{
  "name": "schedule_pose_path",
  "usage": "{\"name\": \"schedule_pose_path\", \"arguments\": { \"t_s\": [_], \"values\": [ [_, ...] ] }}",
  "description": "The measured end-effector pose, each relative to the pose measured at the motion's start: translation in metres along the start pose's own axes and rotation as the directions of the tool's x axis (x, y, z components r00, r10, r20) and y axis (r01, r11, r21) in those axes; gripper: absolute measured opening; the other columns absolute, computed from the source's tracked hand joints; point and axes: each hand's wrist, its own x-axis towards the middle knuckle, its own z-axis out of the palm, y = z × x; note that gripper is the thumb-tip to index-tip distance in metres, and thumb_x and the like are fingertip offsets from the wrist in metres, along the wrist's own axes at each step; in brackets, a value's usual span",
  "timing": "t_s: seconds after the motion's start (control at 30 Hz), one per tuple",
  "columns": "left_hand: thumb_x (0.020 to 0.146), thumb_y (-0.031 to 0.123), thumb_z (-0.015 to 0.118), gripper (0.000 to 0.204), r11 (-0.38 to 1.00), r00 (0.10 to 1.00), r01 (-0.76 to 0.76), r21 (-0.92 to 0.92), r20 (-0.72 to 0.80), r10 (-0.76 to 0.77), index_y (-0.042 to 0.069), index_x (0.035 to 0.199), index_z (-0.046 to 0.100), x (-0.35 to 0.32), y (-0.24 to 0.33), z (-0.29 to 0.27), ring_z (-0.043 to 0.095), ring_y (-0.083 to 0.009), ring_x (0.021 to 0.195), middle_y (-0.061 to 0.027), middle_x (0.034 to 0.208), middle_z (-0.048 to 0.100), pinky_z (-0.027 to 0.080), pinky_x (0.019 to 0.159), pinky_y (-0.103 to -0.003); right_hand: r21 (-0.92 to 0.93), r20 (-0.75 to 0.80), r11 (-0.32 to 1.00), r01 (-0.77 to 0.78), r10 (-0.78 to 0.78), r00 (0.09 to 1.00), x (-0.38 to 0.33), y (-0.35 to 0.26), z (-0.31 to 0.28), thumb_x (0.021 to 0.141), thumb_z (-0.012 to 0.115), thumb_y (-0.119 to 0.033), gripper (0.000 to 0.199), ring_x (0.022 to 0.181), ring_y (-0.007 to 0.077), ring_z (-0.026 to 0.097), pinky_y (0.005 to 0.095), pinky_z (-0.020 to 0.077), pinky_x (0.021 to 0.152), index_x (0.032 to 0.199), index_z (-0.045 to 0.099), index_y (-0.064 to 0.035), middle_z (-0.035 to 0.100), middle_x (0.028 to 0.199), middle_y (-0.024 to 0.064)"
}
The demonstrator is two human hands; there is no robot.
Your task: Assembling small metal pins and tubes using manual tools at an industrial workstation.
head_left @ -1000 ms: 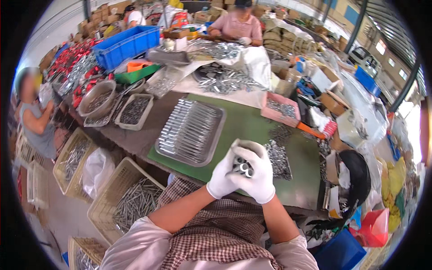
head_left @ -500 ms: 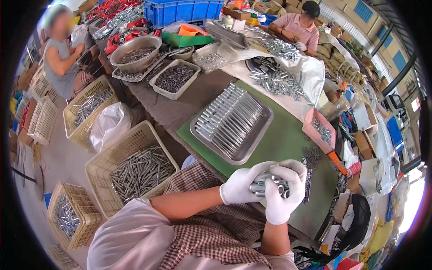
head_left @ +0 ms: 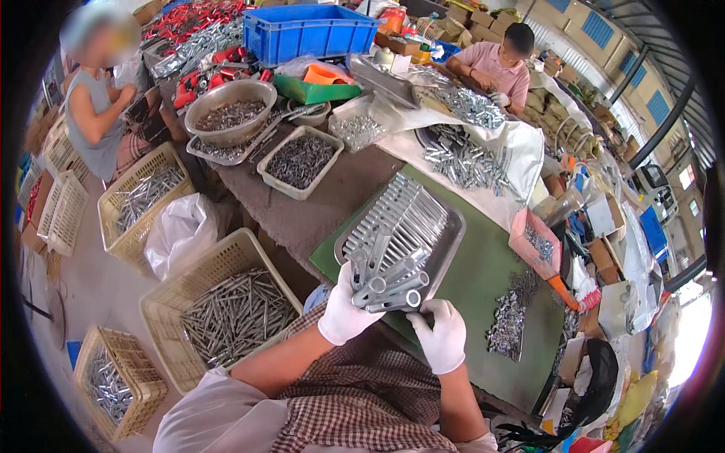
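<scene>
A bunch of several shiny metal tubes [head_left: 381, 287] is gripped in my white-gloved left hand [head_left: 349, 308], their hollow ends pointing toward me. They are held over the near edge of a metal tray [head_left: 451, 240], hiding part of it. Rows of slim silver tubes [head_left: 404, 219] lie side by side in that tray. My right hand [head_left: 440, 335], gloved too, is just right of the bunch's ends, thumb and bent fingers apart with nothing seen between them. Whether its fingertips touch the nearest tube is hard to make out.
Under the tray lies a green mat [head_left: 472, 302] with a pile of small metal parts [head_left: 510, 321]. A pink bin [head_left: 521, 240] stands to the right. Left are a crate of metal rods [head_left: 162, 332] and a tub of dark parts [head_left: 264, 177]. Two people sit farther off.
My hands have come apart; both were around the tubes before. The left hand has carried the bunch leftward over the tray's near edge, and the right has let go.
</scene>
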Motion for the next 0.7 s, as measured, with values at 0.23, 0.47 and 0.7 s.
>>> {"name": "schedule_pose_path", "arguments": {
  "t_s": [0.23,0.47,0.7],
  "values": [
    [0.076,0.013,0.089,0.087,0.994,0.999,0.024,-0.110,0.030,-0.021,-0.002,0.144,0.037,0.025,0.001,0.006,0.062,-0.0187,0.115,-0.0111,0.124,0.063,0.049,0.102,-0.036,-0.002,0.046,0.997,-0.080,0.080,0.996,0.010,-0.007,-0.002,0.079,0.083,-0.020,0.028,0.075,0.0347,0.064,0.0447,0.0503,0.068,0.089,0.061,-0.0057,0.065,0.081,0.0128],
    [0.077,-0.007,0.073,0.085,0.995,0.997,0.030,-0.095,0.074,-0.023,0.005,0.150,0.032,0.049,-0.006,0.009,0.060,-0.0155,0.118,-0.0090,0.131,0.058,0.050,0.099,-0.032,0.025,-0.021,0.999,-0.044,0.044,0.999,0.027,-0.001,0.004,0.081,0.081,-0.020,0.024,0.075,0.0336,0.063,0.0439,0.0503,0.068,0.088,0.062,-0.0067,0.064,0.081,0.0121],
    [0.078,-0.005,0.076,0.081,0.993,0.996,-0.086,-0.087,-0.007,0.086,0.005,0.148,0.035,0.028,-0.004,0.003,0.059,-0.0235,0.124,-0.0120,0.134,0.056,0.047,0.106,-0.037,0.034,-0.033,0.999,-0.017,0.019,0.999,0.041,-0.007,-0.009,0.081,0.079,-0.015,0.019,0.072,0.0317,0.064,0.0430,0.0508,0.066,0.087,0.063,-0.0078,0.064,0.080,0.0114]
  ]
}}
